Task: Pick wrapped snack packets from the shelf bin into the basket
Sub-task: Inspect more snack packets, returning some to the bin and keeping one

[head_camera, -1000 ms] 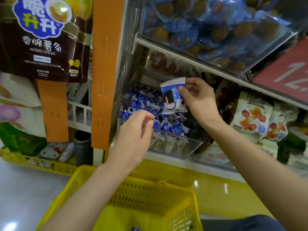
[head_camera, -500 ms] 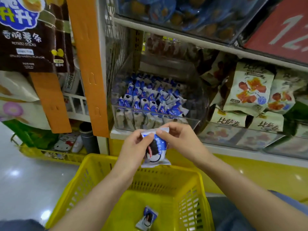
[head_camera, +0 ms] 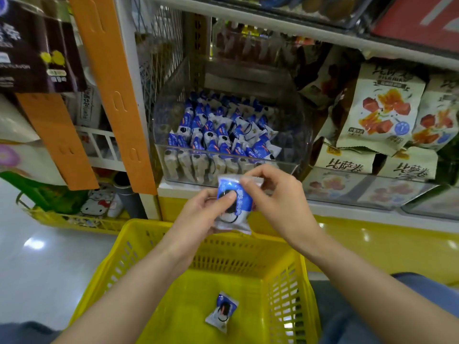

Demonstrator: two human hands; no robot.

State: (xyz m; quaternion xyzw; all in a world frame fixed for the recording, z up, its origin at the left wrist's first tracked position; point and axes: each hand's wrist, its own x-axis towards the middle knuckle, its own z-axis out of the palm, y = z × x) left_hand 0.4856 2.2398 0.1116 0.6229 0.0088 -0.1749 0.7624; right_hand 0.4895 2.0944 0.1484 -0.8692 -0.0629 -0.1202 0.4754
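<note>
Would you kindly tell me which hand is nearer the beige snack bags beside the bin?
Right. The right hand pinches the packet at its top, below-left of the beige bags; the left hand grips the packet's other side, farther left.

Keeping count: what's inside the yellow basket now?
One blue packet lies on the floor of the yellow basket. The forearms cover parts of its floor, hiding anything beneath. The left hand and right hand hold a second packet above the far rim.

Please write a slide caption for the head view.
Left hand and right hand hold a snack packet over the yellow basket; a second packet lies inside.
</note>
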